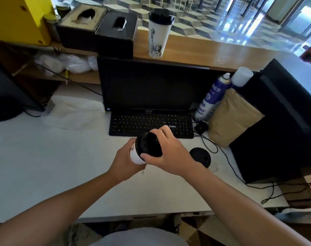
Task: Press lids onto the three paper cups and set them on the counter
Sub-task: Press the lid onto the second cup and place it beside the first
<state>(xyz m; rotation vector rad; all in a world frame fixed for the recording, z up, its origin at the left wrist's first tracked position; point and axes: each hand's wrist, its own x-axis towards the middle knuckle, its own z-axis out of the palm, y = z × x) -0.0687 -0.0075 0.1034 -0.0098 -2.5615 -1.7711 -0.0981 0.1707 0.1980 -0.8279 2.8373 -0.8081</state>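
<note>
My left hand (123, 163) grips a white paper cup (135, 158) from below and holds it tilted over the white desk. A black lid (147, 145) sits on the cup's mouth, and my right hand (170, 151) wraps over it with thumb and fingers on the rim. Another white paper cup (157, 38) with a dark drawing and a black lid stands upright on the wooden counter (213, 52) behind the monitor. One loose black lid (200, 157) lies flat on the desk to the right of my hands.
A dark monitor (151, 84) and black keyboard (151, 124) stand ahead of my hands. Spray cans (213, 96), a brown paper bag (234, 119) and a black box (278, 121) crowd the right side. Two tissue boxes (101, 27) sit on the counter's left. Cables trail across the desk's right edge.
</note>
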